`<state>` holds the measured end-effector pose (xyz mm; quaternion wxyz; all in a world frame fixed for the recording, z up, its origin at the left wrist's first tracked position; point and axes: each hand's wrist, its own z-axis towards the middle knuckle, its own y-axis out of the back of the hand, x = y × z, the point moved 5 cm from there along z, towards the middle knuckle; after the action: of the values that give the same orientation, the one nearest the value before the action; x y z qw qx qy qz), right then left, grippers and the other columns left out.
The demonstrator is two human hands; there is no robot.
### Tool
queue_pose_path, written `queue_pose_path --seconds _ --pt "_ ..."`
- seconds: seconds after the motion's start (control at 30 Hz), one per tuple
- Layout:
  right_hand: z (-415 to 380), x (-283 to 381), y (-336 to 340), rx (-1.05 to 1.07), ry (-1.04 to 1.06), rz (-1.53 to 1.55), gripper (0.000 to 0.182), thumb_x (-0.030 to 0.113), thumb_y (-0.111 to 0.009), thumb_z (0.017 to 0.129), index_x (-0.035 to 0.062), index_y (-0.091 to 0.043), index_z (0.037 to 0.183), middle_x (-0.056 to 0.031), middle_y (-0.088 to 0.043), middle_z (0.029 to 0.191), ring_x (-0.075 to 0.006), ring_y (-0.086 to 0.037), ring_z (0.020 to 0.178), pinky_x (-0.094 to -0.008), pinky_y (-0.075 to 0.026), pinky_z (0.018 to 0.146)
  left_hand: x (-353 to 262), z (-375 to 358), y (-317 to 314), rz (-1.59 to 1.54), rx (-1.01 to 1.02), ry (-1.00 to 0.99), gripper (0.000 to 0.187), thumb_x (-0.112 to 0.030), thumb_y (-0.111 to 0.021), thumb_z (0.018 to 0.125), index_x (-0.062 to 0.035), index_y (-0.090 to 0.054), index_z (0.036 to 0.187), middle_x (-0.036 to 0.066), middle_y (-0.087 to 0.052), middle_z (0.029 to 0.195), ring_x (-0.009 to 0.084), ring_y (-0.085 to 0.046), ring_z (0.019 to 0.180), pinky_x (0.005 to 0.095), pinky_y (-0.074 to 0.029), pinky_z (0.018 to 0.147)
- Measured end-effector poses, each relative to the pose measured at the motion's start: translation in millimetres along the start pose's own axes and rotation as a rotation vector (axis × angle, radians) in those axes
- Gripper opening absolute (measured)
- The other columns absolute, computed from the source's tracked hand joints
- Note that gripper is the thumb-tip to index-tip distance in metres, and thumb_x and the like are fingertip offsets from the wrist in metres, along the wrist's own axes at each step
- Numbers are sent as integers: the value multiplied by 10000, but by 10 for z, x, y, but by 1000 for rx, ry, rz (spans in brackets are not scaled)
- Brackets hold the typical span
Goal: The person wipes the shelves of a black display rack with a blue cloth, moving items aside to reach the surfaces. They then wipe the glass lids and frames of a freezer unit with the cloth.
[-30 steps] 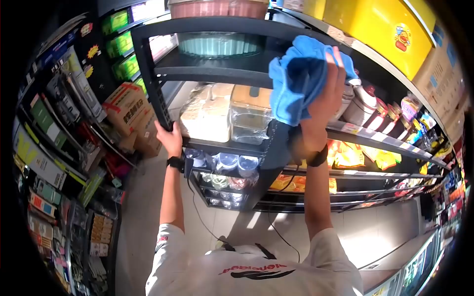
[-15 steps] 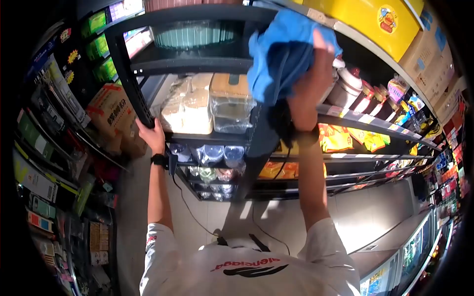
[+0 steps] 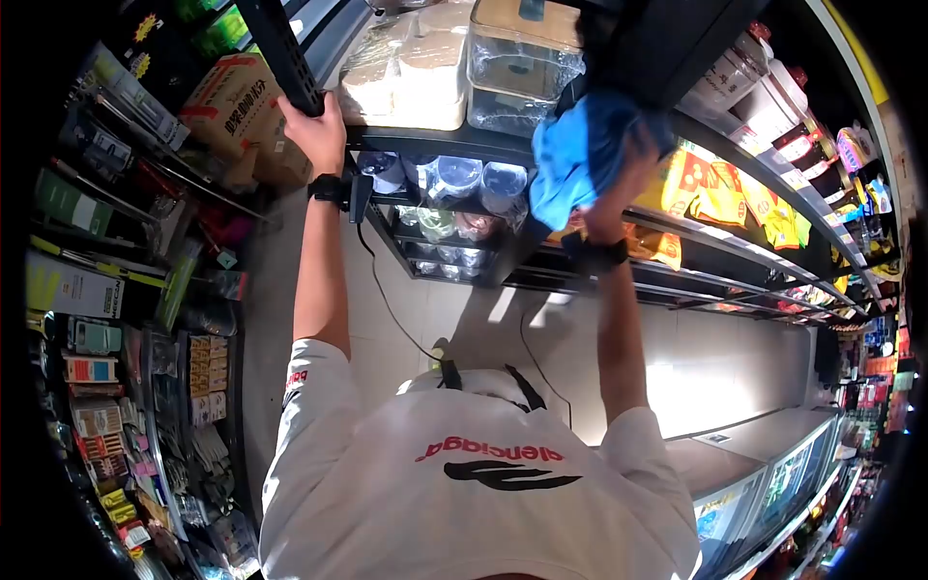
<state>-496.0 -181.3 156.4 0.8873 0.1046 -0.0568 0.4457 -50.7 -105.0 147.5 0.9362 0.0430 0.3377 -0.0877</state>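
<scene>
My left hand [image 3: 319, 135] is closed around the lower part of a black perforated shelf post [image 3: 282, 56]. In my right hand [image 3: 626, 186], somewhat blurred, is a crumpled blue cloth [image 3: 572, 162]. The cloth lies against the dark end upright [image 3: 667, 48] of the shelving, and part of it is in shadow. Between my hands, a black shelf edge [image 3: 440, 141] carries clear plastic boxes [image 3: 522, 72] with a wooden-looking lid and a wrapped pale container [image 3: 411, 72]. Below them, glass jars [image 3: 459, 176] stand on lower shelves.
Yellow and orange snack bags [image 3: 720, 193] and white jars [image 3: 768, 101] fill shelves on the right. A cardboard box [image 3: 232, 106] is at the left, above racks of packaged goods [image 3: 87, 300]. A black cable [image 3: 382, 290] hangs near my left wrist. Glass-fronted cabinets [image 3: 783, 478] stand lower right.
The view has tipped downward, so the shelves sit higher in the picture. My right hand has carried the blue cloth down along the upright; my left hand stays on its post.
</scene>
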Motion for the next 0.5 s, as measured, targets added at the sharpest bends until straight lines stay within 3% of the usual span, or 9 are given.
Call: queue_pose_path --seconds 0.03,0.1,0.17,0.23,0.3,0.37,0.43,0.47,0.5 --pt "-312 67 -6 30 21 33 426 67 -682 939 96 -618 1360 -215 -608 1408 -407 -589 1312 -450 -490 1081 5 -9 -15 -5 5 14 471 -136 -786 838 69 -550 1190 219 -713 847 329 -723 743 397 -547 695" --pt "-1117 -217 -131 144 -789 433 507 1 -680 916 117 -600 1402 -235 -567 1448 -459 -546 1346 -480 -479 1097 28 -1 -14 -9 6 41 462 -137 -785 838 67 -550 1181 219 -711 845 323 -721 741 400 -548 696" --pt "-1524 69 44 468 -129 -25 545 55 -722 899 93 -581 1424 -235 -580 1431 -460 -547 1340 -489 -463 1108 4 -11 -3 -6 1 31 445 -133 -778 839 67 -548 1163 204 -699 817 309 -708 718 400 -545 692" --pt "-2098 -1 147 773 -370 -109 552 52 -740 879 67 -576 1406 -223 -586 1417 -468 -573 1289 -485 -462 1106 -49 1 12 -44 2 23 438 -133 -775 838 66 -548 1155 195 -690 801 299 -695 700 395 -543 687" --pt "-2978 -435 181 685 -762 377 489 55 -663 981 37 -513 1447 -147 -512 1492 -294 -534 1354 -405 -430 1140 -2 17 -10 -53 -4 4 432 -133 -771 837 65 -549 1150 189 -684 795 297 -683 690 391 -540 683" --pt "-2890 -283 413 538 -1133 495 511 31 -664 974 39 -502 1459 -150 -528 1475 -302 -527 1368 -404 -416 1159 38 -2 -17 -52 -9 -1 425 -134 -768 838 63 -551 1147 186 -681 795 299 -674 683 389 -539 682" --pt "-2820 -227 595 483 -1076 430 503 25 -686 946 42 -535 1425 -146 -572 1418 -309 -547 1334 -408 -416 1154 23 -4 -14 -46 -11 2 418 -135 -764 840 60 -555 1144 186 -681 800 304 -667 680 388 -539 684" --pt "-2741 -236 697 505 -832 311 484 31 -707 921 44 -574 1386 -141 -608 1370 -311 -570 1293 -414 -423 1140 12 -16 -7 -34 -16 6 417 -135 -764 840 60 -556 1145 187 -684 805 308 -672 687 391 -539 685" --pt "-2799 -339 651 423 -1018 498 487 16 -692 926 52 -579 1398 -146 -589 1402 -317 -551 1315 -414 -406 1156 -8 -15 -3 -25 -25 7 416 -135 -764 840 60 -557 1145 189 -687 811 313 -678 693 393 -540 687"
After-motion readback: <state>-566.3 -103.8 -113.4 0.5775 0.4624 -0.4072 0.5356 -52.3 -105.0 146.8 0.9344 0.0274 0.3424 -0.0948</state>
